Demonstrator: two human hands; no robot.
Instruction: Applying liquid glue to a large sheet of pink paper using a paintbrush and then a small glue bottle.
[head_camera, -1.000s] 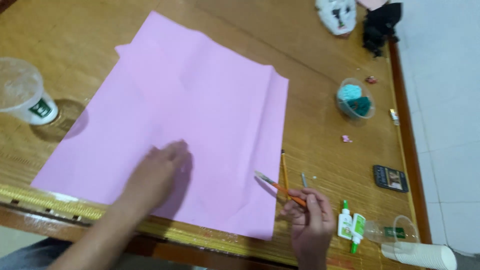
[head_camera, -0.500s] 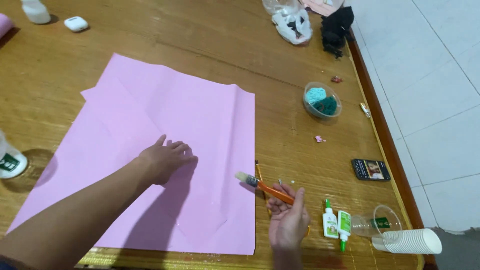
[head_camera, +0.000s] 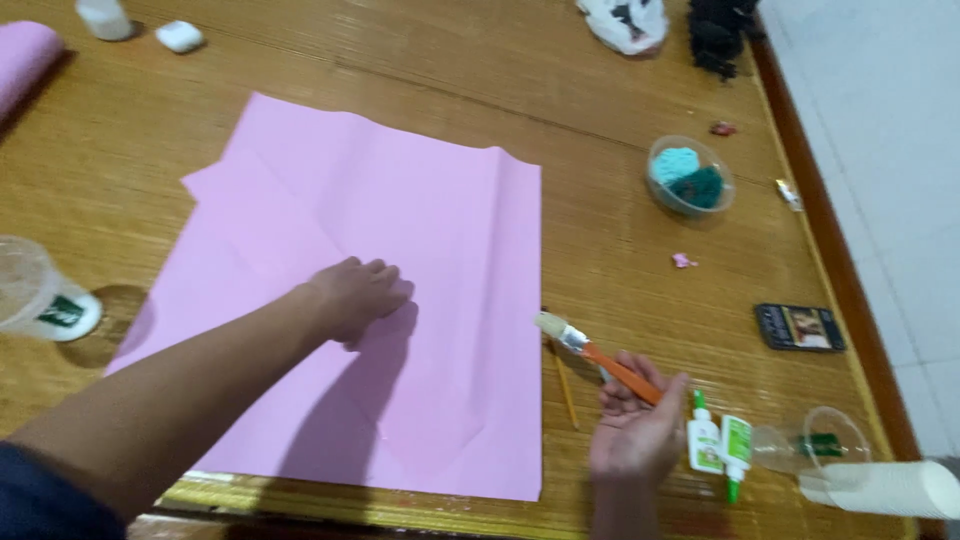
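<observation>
A large pink paper sheet (head_camera: 400, 250) lies creased on the wooden table (head_camera: 420, 70). My left hand (head_camera: 355, 297) presses flat on the sheet near its middle. My right hand (head_camera: 638, 432) is just off the sheet's lower right corner, holding a paintbrush (head_camera: 592, 350) with an orange handle, its pale bristles pointing toward the sheet's right edge. A thin wooden pencil (head_camera: 565, 388) lies on the table beside that edge, left of my right hand.
Two small glue bottles (head_camera: 718, 444), a tipped clear cup (head_camera: 815, 440) and a stack of white cups (head_camera: 885, 487) lie at the lower right. A dark small box (head_camera: 799, 327), a bowl of teal bits (head_camera: 689, 177) and a clear cup (head_camera: 35, 295) stand around.
The view has shifted, so the sheet sits higher and more to the left. My right hand has turned the brush from over the paper's edge to slightly off it. My left hand stays pressed on the sheet.
</observation>
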